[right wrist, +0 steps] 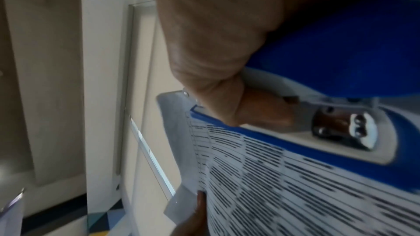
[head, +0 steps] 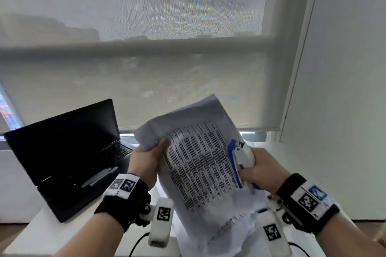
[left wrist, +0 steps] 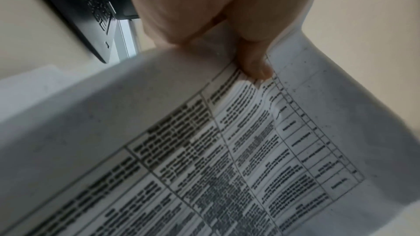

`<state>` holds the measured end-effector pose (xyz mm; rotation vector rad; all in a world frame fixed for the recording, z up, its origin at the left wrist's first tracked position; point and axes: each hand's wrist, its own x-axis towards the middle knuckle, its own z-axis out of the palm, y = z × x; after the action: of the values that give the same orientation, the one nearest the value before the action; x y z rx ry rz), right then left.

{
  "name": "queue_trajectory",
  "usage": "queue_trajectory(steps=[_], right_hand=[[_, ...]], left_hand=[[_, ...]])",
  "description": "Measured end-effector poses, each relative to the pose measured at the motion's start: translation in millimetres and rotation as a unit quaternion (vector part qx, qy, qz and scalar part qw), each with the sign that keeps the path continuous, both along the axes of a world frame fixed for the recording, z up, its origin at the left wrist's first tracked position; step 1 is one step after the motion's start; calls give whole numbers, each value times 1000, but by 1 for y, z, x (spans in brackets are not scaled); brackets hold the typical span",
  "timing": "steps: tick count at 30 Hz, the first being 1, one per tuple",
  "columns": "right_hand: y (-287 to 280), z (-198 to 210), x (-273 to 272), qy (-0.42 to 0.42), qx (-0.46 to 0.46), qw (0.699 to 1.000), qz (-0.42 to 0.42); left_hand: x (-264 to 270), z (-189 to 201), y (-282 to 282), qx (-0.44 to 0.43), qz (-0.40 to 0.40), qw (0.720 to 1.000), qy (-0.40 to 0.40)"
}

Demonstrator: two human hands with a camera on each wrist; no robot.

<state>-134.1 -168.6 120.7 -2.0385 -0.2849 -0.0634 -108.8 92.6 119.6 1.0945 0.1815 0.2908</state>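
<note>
A sheaf of printed papers [head: 198, 158] with dense tables is held up in the air above the table. My left hand [head: 146, 160] grips its upper left edge, the thumb [left wrist: 254, 64] pressing on the printed face [left wrist: 204, 150]. My right hand [head: 257, 169] grips a blue and white stapler [head: 240, 156] at the sheaf's right edge. In the right wrist view the stapler [right wrist: 341, 114] lies along the edge of the paper [right wrist: 272, 186], fingers wrapped round its body. Whether the paper sits between the stapler's jaws is hidden.
An open black laptop [head: 69, 152] with a dark screen stands on the white table [head: 41, 233] at the left. More loose sheets [head: 246, 221] lie on the table under the held papers. A window with a drawn roller blind [head: 146, 69] fills the back.
</note>
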Motion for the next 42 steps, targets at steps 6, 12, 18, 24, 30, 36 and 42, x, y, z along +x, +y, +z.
queue_trajectory(steps=[6,12,18,24,30,36,42], right_hand=[[-22,1,4,-7,-4,991,-136],[-39,3,-7,-52,82,969,-228],[-45,15,-18,-62,131,963,-228],[-36,11,-21,-40,218,952,-209],[-34,12,-25,-55,253,948,-184],[-41,19,-33,-68,275,944,-170],[-43,20,-40,-67,302,938,-158]], left_hand=[[-14,-44,-16,323,-144,933,69],[-62,-92,-69,770,-397,499,-11],[-43,-100,-80,822,-393,411,-12],[-12,-117,-54,802,-374,464,-21],[14,-126,-45,811,-349,470,-22],[18,-126,-45,810,-315,494,-14],[1,-122,-64,831,-348,434,-9]])
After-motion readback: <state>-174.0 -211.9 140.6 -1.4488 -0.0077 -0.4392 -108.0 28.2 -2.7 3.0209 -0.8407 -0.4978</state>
